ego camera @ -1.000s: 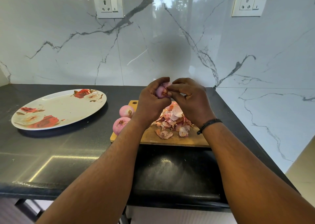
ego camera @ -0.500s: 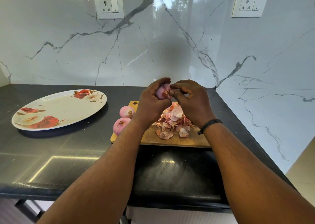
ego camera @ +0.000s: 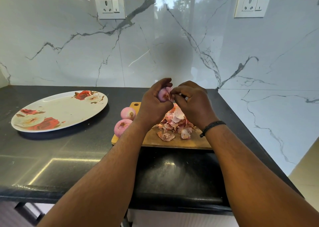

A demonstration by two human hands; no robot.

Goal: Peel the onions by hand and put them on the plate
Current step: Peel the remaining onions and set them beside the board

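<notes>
We hold one onion (ego camera: 164,94) up above the cutting board (ego camera: 181,141), with our left hand (ego camera: 153,104) curled round it from the left and behind so that its root end faces us. Our right hand (ego camera: 191,102) is closed in a pinch at that end, thumb and fingertips nipping a flap of skin. We cannot tell how much skin is left on it, since the hands cover most of it.

The onion looks small, firm and light, easy to carry in one palm. Where the papery skin is off, the flesh shows smooth and glossy, so we judge it slippery and better cupped with the whole hand than pinched. The dry skin is thin and brittle; it is likely to tear in scraps, so we take it at a loose edge close to the root and pull along the curve.

Two peeled onions (ego camera: 125,121) lie at the left edge of the board, touching each other, beside a heap of peelings (ego camera: 174,125). The flowered plate (ego camera: 57,109) stands well to the left on the bench (ego camera: 51,157) with no onion on it yet.
</notes>
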